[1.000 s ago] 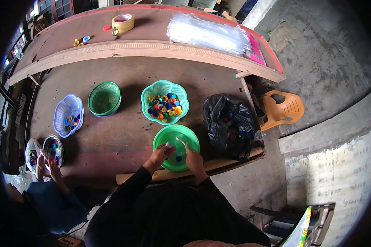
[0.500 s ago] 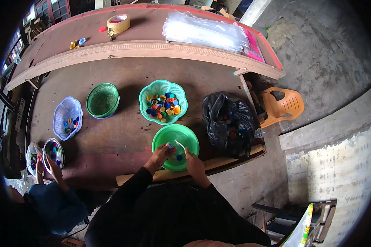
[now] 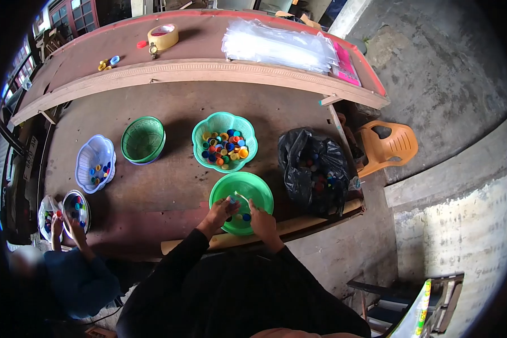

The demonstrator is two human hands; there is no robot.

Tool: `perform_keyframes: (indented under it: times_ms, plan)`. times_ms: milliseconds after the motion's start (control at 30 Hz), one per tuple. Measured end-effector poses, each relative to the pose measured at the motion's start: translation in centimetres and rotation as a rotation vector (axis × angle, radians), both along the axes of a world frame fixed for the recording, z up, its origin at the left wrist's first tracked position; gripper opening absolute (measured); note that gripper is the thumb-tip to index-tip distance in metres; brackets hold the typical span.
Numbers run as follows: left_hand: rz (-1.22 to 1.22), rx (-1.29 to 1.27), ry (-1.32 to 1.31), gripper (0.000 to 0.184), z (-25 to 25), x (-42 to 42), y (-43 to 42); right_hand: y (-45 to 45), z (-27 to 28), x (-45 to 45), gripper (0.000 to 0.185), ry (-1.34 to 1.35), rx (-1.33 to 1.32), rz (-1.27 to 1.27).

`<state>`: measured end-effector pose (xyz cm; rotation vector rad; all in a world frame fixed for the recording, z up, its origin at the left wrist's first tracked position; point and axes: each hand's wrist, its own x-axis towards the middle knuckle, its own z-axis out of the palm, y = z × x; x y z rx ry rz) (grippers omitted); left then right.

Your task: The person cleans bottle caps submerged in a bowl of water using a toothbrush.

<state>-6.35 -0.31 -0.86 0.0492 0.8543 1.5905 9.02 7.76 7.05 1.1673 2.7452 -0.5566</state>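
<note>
My left hand [image 3: 222, 210] is closed over the green basin [image 3: 256, 181], its fingers pinching a small bluish bottle cap [image 3: 233, 199]. In my right hand [image 3: 262, 221] is a slim, whitish, stick-like tool [image 3: 241, 197]; its tip points toward the cap, and its exact kind is unclear. Below the hands, a blue cap [image 3: 246, 217] and a yellowish cap [image 3: 239, 217] lie inside the basin. Just behind it stands a turquoise basket [image 3: 201, 125] with many mixed-colour bottle caps. To the right slumps a black plastic bag [image 3: 290, 163], open, with more caps inside.
A purple basket [image 3: 84, 159] with caps and nested green baskets [image 3: 143, 139] stand left. A co-worker's hands [image 3: 73, 226] are by a metal bowl [image 3: 87, 211]. Along the raised shelf lie a tape roll [image 3: 163, 38] and clear plastic bags [image 3: 276, 45]. An orange chair [image 3: 397, 143] is right.
A yellowish cap now shows in the basin beside the blue one. The tool in my right hand has shifted slightly left. The whole view has moved slightly.
</note>
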Motion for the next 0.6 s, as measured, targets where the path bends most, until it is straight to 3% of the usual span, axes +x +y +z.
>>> perform_keyframes:
  times_ms: [133, 200, 333, 433, 500, 600]
  plan:
    - [0.019, 0.037, 0.004, 0.030, 0.7, 0.1, -0.2, -1.1, -0.2, 0.8, 0.046, 0.127, -0.072, 0.073]
    - [-0.007, 0.038, -0.007, 0.030, 1.2, 0.3, -0.3, -0.8, 0.1, 1.3, 0.046, 0.042, -0.097, -0.070]
    - [-0.008, 0.091, 0.021, 0.031, 1.5, 0.8, -0.2, -0.8, 1.0, 1.7, 0.046, 0.079, -0.092, -0.111]
    - [-0.047, 0.054, 0.043, 0.031, 1.1, 0.5, -0.1, -0.6, 0.1, 1.7, 0.048, 0.039, -0.151, 0.018]
    - [-0.044, 0.050, 0.032, 0.032, 1.1, 0.6, -0.3, 0.9, -0.2, 1.5, 0.049, -0.092, -0.051, -0.062]
    - [-0.020, 0.059, 0.028, 0.032, 1.2, 0.8, -0.6, 1.7, -1.4, 0.9, 0.048, -0.060, 0.027, -0.041]
